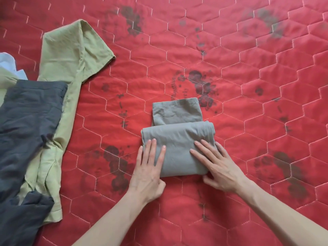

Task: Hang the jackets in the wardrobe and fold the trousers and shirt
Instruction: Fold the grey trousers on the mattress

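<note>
we press both hands, left hand (148,168) and right hand (219,167), flat on one folded grey trousers (177,139); perhaps two dark garments (30,125) lie aside.

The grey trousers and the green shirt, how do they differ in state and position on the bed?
The grey trousers are folded into a compact bundle; the green shirt lies spread out, unfolded. Both hands, left hand and right hand, press on the trousers; no hand touches the shirt. The trousers lie alone; a dark garment partly covers the shirt. Both rest on the red quilt.
</note>
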`<act>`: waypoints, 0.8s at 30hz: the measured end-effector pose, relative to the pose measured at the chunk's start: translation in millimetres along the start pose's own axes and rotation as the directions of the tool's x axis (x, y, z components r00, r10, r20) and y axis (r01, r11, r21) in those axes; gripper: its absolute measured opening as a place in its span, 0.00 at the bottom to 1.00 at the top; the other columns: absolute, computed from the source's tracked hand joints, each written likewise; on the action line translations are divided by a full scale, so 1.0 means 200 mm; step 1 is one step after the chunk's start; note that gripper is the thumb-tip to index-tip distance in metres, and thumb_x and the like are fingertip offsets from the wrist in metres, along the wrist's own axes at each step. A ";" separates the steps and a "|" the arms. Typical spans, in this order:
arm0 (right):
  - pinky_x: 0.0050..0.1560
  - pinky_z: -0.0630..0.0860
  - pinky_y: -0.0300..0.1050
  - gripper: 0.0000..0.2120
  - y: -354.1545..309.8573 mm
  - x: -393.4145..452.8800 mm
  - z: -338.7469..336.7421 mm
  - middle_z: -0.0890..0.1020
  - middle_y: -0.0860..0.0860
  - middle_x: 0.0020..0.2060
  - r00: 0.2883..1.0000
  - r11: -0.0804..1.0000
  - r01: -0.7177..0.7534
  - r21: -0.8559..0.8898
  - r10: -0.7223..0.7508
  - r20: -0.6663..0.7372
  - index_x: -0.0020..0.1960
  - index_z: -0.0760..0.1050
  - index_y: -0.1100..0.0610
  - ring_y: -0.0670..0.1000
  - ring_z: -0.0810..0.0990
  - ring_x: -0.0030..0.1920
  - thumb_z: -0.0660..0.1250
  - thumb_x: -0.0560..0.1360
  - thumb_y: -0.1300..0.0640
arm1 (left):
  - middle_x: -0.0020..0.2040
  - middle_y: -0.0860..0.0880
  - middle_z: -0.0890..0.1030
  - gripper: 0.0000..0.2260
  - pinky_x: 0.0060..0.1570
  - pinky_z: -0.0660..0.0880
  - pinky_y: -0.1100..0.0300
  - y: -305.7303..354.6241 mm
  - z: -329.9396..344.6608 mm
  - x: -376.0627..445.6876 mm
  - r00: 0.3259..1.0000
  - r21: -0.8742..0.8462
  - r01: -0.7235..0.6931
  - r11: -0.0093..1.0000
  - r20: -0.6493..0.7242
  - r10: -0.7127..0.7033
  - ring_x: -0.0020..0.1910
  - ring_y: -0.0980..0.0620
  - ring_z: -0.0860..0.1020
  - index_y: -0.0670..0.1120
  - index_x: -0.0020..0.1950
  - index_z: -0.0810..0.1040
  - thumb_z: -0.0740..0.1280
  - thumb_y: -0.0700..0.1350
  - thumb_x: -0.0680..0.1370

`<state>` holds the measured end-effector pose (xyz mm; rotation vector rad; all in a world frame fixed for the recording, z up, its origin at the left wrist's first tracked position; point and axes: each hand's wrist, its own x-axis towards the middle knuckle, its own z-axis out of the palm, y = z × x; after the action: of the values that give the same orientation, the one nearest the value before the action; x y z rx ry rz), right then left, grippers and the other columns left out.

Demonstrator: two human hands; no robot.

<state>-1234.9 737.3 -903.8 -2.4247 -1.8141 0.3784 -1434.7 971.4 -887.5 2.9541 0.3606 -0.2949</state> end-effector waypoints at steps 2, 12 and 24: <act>0.79 0.60 0.63 0.50 0.01 0.01 -0.03 0.55 0.54 0.84 1.000 1.000 0.004 0.002 -0.004 -0.025 0.85 0.56 0.53 0.55 0.54 0.84 0.69 0.64 0.51 | 0.83 0.30 0.48 0.52 0.79 0.55 0.35 -0.02 -0.01 0.02 0.999 0.065 -0.020 0.998 0.044 0.017 0.83 0.32 0.47 0.40 0.84 0.54 0.72 0.48 0.63; 0.68 0.74 0.50 0.36 0.00 0.04 -0.26 0.81 0.58 0.65 0.960 0.943 0.033 0.331 0.063 -0.274 0.70 0.74 0.61 0.60 0.81 0.65 0.80 0.65 0.70 | 0.59 0.48 0.84 0.25 0.60 0.76 0.56 -0.22 -0.24 0.04 0.968 -0.505 -0.088 0.859 -0.246 -0.045 0.55 0.46 0.84 0.45 0.67 0.76 0.70 0.48 0.70; 0.57 0.80 0.36 0.30 -0.07 0.44 -0.32 0.85 0.36 0.54 0.569 0.011 -0.248 0.969 0.811 0.137 0.68 0.75 0.50 0.36 0.83 0.57 0.75 0.71 0.38 | 0.53 0.60 0.83 0.13 0.59 0.77 0.60 -0.18 -0.29 0.39 0.763 -0.911 0.397 0.107 0.263 -0.591 0.56 0.59 0.82 0.54 0.61 0.78 0.71 0.58 0.79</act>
<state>-1208.6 829.1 -851.7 -1.7945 0.0006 0.5916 -1359.6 1033.5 -852.7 1.5241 1.1234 0.1264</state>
